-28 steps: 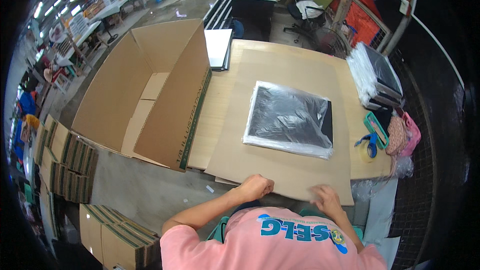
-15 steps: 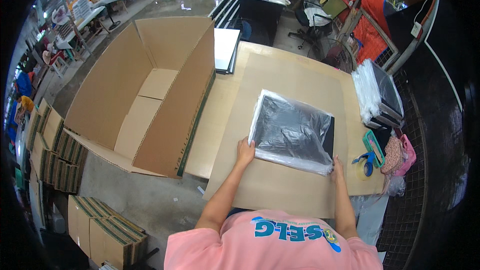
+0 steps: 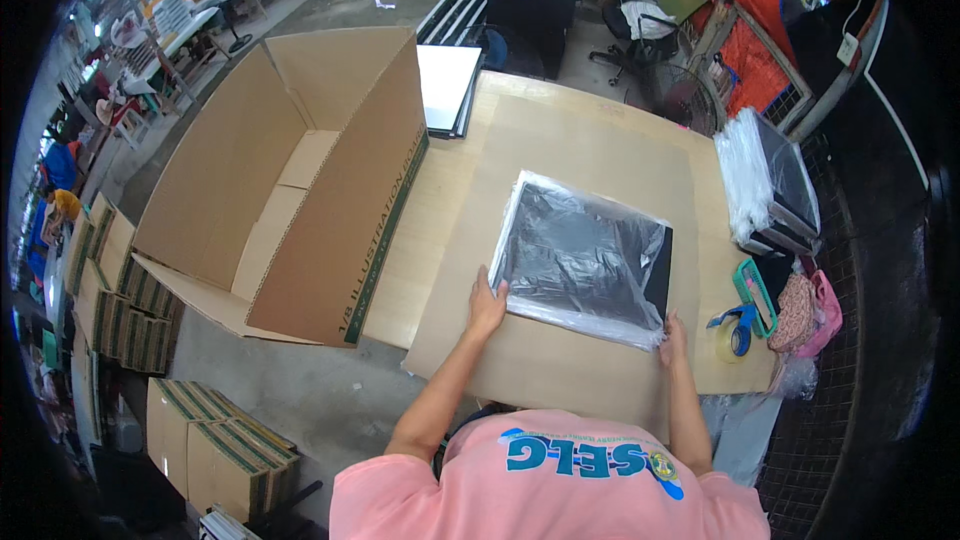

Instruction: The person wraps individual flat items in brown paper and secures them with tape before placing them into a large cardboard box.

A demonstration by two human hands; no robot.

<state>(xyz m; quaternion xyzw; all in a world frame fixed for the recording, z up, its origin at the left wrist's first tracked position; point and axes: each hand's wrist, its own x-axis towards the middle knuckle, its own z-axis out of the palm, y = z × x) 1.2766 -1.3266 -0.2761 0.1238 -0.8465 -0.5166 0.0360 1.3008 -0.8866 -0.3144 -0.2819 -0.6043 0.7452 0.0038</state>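
A flat stack of black boards in clear, crinkled plastic [image 3: 585,255] lies on a brown sheet [image 3: 600,155] on the table. Beside its lower left corner is my left hand [image 3: 487,305]: the fingers stretch out past the edge, and the thumb touches the corner. My right hand [image 3: 674,342] is closed at the lower right corner, gripping the stack's edge; some of its fingers are hidden. To the left stands a large open cardboard box [image 3: 340,230], with nothing seen inside it.
More plastic-wrapped black boards [image 3: 765,180] are piled at the table's right. Below them are a blue tape dispenser [image 3: 738,330], a green basket [image 3: 755,298] and a pink bag [image 3: 825,312]. White-topped panels [image 3: 448,88] lie beyond the box. Folded cartons [image 3: 225,450] stand on the floor at lower left.
My left fingers have loosened from the stack's edge and stretched out. The right hand stays at its corner. The whole view has shifted slightly.
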